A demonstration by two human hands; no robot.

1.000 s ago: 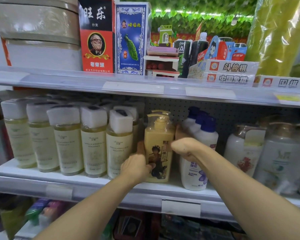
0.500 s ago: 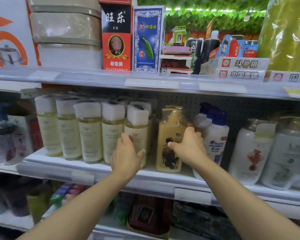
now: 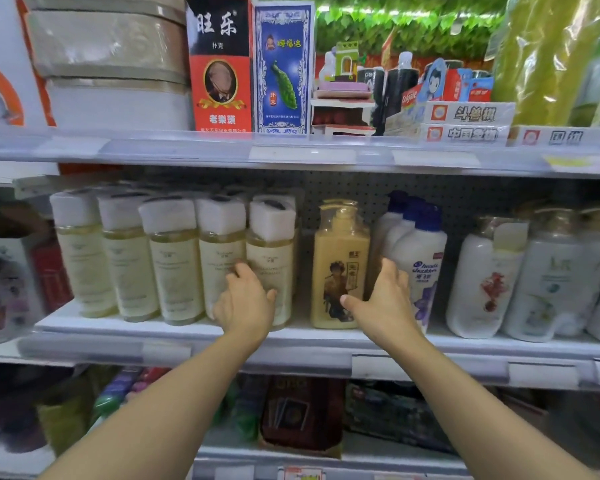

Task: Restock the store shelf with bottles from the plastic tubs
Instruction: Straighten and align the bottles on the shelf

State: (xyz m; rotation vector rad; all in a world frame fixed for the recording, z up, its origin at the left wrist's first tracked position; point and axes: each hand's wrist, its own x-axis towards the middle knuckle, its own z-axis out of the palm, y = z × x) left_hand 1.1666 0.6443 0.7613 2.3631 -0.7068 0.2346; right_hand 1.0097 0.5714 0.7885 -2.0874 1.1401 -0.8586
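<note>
- The yellow pump bottle (image 3: 340, 268) stands upright on the middle shelf (image 3: 222, 332), near the front edge, in the gap between the row of pale bottles (image 3: 174, 261) and the white bottles with blue caps (image 3: 418, 258) — likely the slot meant for it.
- The left hand (image 3: 245, 303) is spread with relaxed fingers, lying against the front of the pale bottle at the right end of that row; it holds nothing. My guess is it steadies that row so nothing tips.
- The right hand (image 3: 383, 303) is spread too, thumb out toward the yellow bottle's lower right side and fingers reaching beside the nearest blue-capped bottle. Whether the thumb touches the bottle I cannot tell.
- Both hands flank the yellow bottle rather than grip it — it looks set down, with only spacing left to tidy.
- No plastic tubs are in view.
</note>
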